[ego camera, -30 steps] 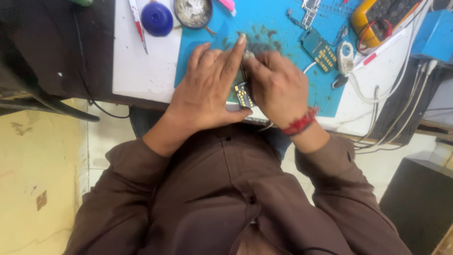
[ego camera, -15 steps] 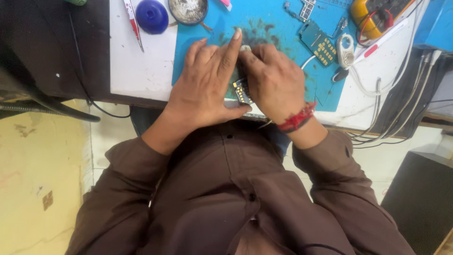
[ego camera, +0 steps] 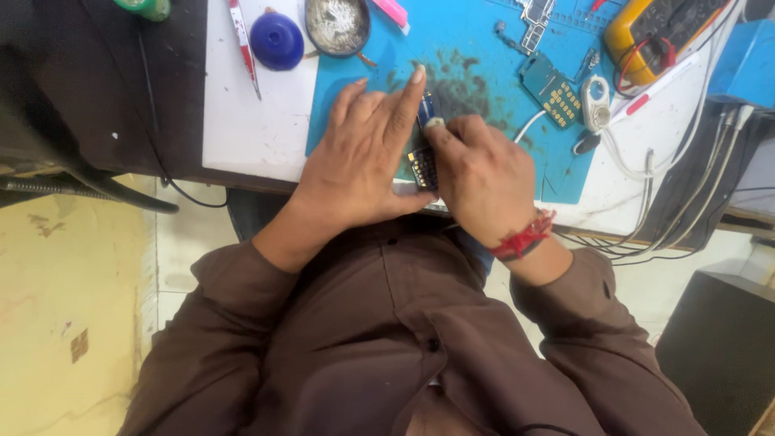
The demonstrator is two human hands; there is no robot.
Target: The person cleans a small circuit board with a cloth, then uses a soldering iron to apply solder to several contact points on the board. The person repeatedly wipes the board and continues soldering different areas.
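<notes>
Both hands meet over a small circuit board [ego camera: 423,165] on the blue mat [ego camera: 476,48], near the desk's near edge. Left hand [ego camera: 363,161] lies flat, fingers extended, pressing the board's left side. Right hand [ego camera: 484,173] is curled, pinching a thin blue tool [ego camera: 426,109] against it. A yellow meter [ego camera: 658,28] sits far right.

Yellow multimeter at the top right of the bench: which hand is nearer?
Right. The right hand lies below-left of the yellow multimeter, apart from it; the left hand lies farther left, beyond the small circuit board between both hands.
</notes>
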